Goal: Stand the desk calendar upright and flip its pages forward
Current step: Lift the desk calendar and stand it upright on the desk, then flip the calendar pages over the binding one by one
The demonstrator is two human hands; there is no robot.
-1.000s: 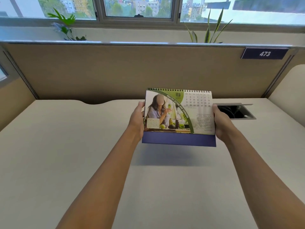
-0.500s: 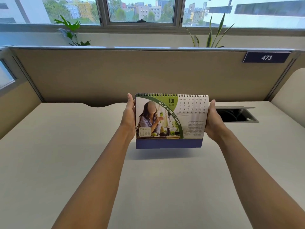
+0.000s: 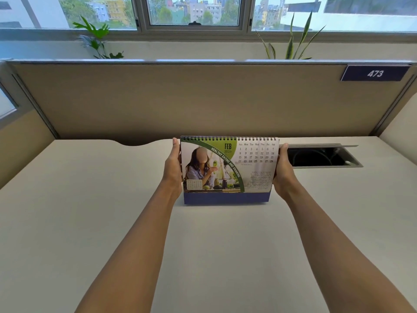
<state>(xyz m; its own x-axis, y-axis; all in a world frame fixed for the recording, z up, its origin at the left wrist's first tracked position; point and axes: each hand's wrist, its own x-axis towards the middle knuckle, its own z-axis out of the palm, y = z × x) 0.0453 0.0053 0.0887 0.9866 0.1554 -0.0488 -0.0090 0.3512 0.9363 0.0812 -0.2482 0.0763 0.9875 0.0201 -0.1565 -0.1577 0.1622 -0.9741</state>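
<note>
- Pale counter, bare and matte.
- Open cable hatch set into the counter at far right, dark inside.
- Beige partition behind, bearing a blue plate reading 473.
- Two leafy plants by the window.

The desk calendar stood upright near the far edge of the bench, its blue base at or just above the surface and its February page facing the camera. The left hand clasped its left edge and the right hand its right edge, both of the hands gripping from the sides. An open cable hatch lay toward the bench's far right corner, just beside the right hand.
</note>
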